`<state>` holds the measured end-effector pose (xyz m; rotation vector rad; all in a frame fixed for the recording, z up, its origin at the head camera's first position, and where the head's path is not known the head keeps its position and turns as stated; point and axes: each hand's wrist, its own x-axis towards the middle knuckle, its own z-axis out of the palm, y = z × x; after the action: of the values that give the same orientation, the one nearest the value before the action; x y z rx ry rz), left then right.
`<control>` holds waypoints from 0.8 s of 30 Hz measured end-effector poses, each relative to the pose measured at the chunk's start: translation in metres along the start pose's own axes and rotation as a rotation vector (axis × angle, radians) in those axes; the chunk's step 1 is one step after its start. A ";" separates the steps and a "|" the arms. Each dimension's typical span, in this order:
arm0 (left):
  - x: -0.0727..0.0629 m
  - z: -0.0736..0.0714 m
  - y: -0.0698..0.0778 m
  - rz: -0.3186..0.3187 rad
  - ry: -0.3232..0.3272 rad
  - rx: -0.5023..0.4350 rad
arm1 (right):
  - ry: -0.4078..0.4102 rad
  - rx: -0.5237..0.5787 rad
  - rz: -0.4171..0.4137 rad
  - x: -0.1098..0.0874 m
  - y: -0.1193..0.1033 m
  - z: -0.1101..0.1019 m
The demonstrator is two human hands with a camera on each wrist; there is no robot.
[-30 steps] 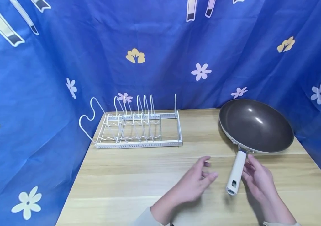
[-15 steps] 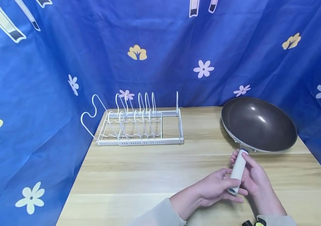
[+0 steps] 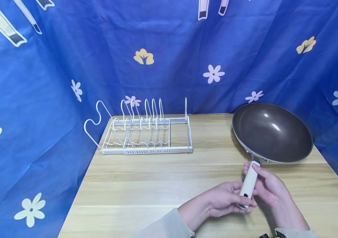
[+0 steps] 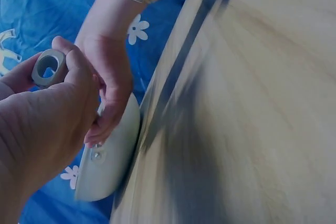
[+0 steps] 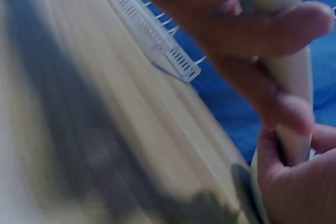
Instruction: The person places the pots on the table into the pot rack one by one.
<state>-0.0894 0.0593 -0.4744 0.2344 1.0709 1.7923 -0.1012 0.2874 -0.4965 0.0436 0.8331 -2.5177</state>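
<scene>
A wok [image 3: 273,132] with a dark inside and pale outside lies at the right back of the table, its pale handle [image 3: 250,180] pointing toward me. My right hand [image 3: 271,189] grips the handle close to the pan, thumb on top and fingertips showing on the far side. Nearer the handle's end, my left hand [image 3: 223,200] holds it between thumb and fingers. In the left wrist view the handle's hollow end [image 4: 50,68] pokes out of the left hand. The right wrist view shows both hands around the handle, with the wok mostly hidden.
To the left stands a white wire rack [image 3: 146,150] with several upright loops. Blue cloth [image 3: 169,66] printed with flowers hangs behind and along both sides of the wooden table [image 3: 145,181]. The wok's far rim is close to the back cloth.
My left hand has moved right and taken hold of the handle's end. The right hand, earlier beside the handle, has come round it. In the last half second little has shifted.
</scene>
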 end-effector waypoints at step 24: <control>-0.024 0.011 -0.030 0.137 0.180 0.399 | 0.499 -0.758 -0.038 -0.002 0.019 0.052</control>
<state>-0.0517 0.0488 -0.4839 0.4008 1.5732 1.7290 -0.0845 0.2458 -0.4640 0.4119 1.9428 -2.0780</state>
